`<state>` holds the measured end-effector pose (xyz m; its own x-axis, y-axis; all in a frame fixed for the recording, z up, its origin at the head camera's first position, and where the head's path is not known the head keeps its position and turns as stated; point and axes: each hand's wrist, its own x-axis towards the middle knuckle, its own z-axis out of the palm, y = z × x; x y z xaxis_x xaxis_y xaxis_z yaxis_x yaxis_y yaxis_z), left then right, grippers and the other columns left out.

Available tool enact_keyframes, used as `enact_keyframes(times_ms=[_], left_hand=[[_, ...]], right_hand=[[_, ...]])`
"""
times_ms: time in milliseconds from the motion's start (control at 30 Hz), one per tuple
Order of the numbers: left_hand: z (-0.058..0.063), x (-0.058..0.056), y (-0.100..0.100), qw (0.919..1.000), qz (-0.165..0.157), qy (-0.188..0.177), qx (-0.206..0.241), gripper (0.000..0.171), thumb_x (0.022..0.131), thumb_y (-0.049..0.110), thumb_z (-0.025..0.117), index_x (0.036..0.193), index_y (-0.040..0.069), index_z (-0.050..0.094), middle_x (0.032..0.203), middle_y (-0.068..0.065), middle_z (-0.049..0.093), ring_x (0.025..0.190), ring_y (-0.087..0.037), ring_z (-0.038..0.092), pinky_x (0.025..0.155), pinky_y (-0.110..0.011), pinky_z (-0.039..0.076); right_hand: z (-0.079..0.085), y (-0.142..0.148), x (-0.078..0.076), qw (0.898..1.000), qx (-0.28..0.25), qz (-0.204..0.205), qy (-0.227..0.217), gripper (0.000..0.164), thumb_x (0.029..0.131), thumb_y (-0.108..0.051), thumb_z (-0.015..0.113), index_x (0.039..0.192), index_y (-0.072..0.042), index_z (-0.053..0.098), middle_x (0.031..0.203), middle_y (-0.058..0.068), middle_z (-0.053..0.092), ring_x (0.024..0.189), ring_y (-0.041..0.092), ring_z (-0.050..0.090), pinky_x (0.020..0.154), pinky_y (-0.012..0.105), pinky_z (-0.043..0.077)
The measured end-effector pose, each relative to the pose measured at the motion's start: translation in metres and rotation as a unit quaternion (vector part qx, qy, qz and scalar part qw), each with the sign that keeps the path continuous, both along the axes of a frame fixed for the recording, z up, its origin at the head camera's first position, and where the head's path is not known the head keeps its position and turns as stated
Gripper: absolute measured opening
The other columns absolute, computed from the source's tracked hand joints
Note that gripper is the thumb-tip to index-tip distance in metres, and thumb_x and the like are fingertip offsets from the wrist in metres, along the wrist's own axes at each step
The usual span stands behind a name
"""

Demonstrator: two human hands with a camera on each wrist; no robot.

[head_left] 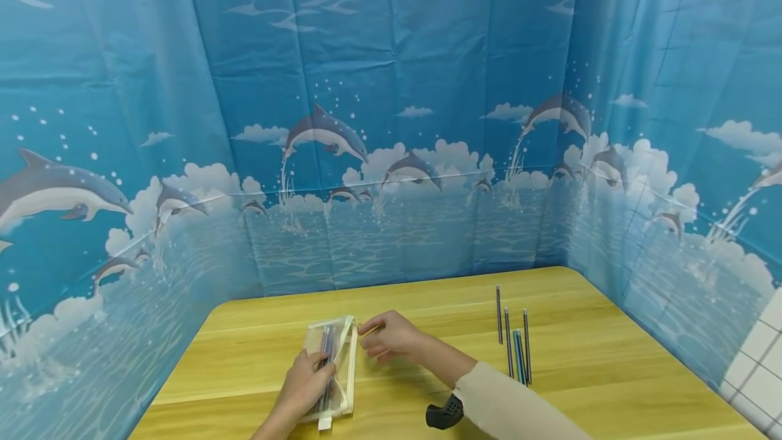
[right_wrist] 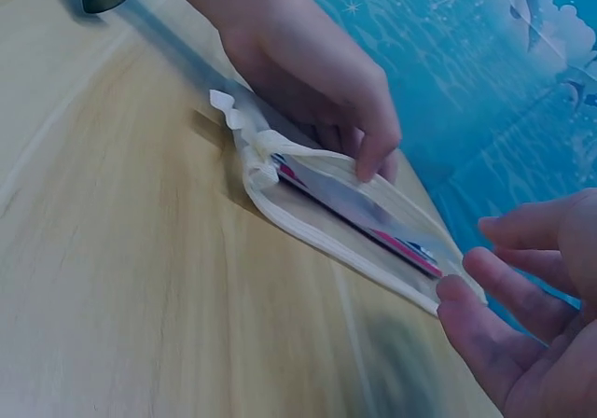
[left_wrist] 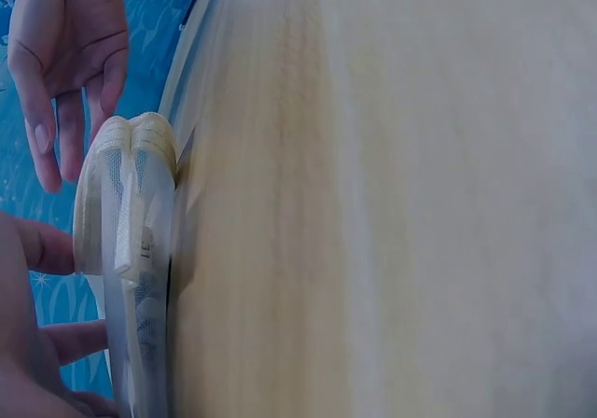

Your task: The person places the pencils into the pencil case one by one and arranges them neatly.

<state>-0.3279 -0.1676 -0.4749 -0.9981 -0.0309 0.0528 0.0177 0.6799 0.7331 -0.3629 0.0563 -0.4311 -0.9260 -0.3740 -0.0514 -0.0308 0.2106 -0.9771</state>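
Observation:
A translucent pouch [head_left: 348, 372] with a cream zipper edge lies on the table, its long opening gaping in the right wrist view. Several slim pencils [head_left: 326, 352] show through its clear side, and dark and pink ones [right_wrist: 401, 245] lie along the opening. My left hand [head_left: 308, 380] grips the pouch from above, thumb and fingers bent over it near the opening's edge [right_wrist: 373, 180]. My right hand [head_left: 394, 338] holds nothing; its loosely bent fingers [right_wrist: 485, 343] are spread right at the far end of the opening. A white tab [head_left: 324, 423] sticks out of the near end.
Right of my right arm, several dark and blue pencils [head_left: 518, 352] lie apart on the yellow wood-grain table [head_left: 427, 297]. A black device [head_left: 444, 413] sits by my right sleeve [head_left: 513, 402]. Blue dolphin-print curtains [head_left: 391, 236] stand behind the table and along both sides.

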Motion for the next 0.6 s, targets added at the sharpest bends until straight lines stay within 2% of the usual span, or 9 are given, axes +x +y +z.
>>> enact_keyframes(times_ms=[267, 600], left_hand=[[-0.001, -0.002, 0.001, 0.9999, 0.005, 0.002, -0.010, 0.056, 0.089, 0.028, 0.059, 0.136, -0.002, 0.064, 0.152, -0.047, 0.027, 0.136, -0.069, 0.029, 0.105, -0.077, 0.030], [-0.002, -0.001, 0.000, 1.0000, 0.001, 0.006, -0.005, 0.058, 0.087, 0.029, 0.058, 0.137, -0.001, 0.063, 0.153, -0.045, 0.028, 0.135, -0.070, 0.029, 0.104, -0.078, 0.029]], right_hand=[[0.005, 0.024, 0.000, 1.000, -0.007, 0.009, 0.000, 0.033, 0.094, -0.008, 0.074, 0.126, -0.001, 0.070, 0.109, 0.011, 0.072, 0.107, 0.043, 0.069, 0.087, 0.055, 0.058], [0.007, 0.052, -0.001, 1.000, 0.003, 0.009, 0.005, 0.038, 0.095, -0.011, 0.075, 0.130, 0.000, 0.067, 0.113, 0.011, 0.071, 0.110, 0.043, 0.067, 0.088, 0.054, 0.058]])
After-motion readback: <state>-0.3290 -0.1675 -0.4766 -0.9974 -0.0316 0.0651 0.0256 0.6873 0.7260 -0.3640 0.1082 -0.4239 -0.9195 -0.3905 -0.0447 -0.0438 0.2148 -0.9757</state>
